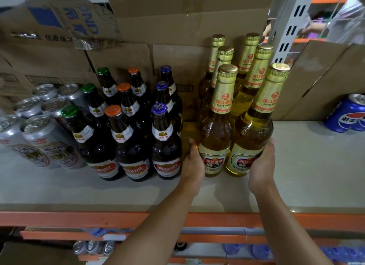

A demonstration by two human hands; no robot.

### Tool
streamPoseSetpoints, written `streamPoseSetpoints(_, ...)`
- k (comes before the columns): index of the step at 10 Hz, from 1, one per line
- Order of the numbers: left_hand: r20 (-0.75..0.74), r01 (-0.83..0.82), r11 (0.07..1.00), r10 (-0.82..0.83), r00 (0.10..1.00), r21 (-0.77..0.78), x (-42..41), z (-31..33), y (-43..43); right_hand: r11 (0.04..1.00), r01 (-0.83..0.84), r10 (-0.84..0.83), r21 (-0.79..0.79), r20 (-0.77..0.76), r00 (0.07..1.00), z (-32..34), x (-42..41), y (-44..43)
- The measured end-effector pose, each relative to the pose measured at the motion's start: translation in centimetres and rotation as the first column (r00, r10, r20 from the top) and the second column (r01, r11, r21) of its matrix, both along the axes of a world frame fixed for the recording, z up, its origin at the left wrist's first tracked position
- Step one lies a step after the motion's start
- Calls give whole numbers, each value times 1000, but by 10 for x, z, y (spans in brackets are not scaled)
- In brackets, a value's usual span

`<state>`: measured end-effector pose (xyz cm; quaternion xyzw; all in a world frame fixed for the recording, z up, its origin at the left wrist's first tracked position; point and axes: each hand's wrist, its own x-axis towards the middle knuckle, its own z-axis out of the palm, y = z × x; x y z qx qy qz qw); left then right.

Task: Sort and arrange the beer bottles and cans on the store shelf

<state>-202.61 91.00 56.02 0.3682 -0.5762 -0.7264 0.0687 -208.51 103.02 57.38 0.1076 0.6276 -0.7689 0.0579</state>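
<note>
Two rows of golden Pearl River bottles stand on the grey shelf (pixel 308 166). My left hand (pixel 192 162) wraps the left side of the front-left golden bottle (pixel 216 130). My right hand (pixel 263 164) cups the right side of the front-right golden bottle (pixel 254 130), which leans slightly right. Several more golden bottles (pixel 245 71) stand behind them. To the left are three rows of dark brown bottles (pixel 130 138) with green, orange and purple caps. Silver beer cans (pixel 39 138) stand at the far left.
Cardboard boxes (pixel 177 29) line the back of the shelf and lean at the right. Blue Pepsi cans (pixel 347 114) stand at the far right. The orange shelf beam (pixel 79 218) runs along the front edge, with more cans on a lower shelf.
</note>
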Motion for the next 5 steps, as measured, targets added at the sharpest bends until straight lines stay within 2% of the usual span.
streamPoseSetpoints(1, -64, -28, 1000, 27, 998, -12, 12, 7, 4, 994, 68, -65, 79, -50, 997, -5, 13, 3)
streamPoseSetpoints(2, -167, 3, 995, -19, 986, -97, 25, 2, 6, 981, 148, -128, 127, -151, 980, -9, 35, 2)
streamPoseSetpoints(5, -36, 261, 922, -283, 959, -285, 52, -9, -20, 903, 226, -77, 366, -380, 922, -18, 82, -21)
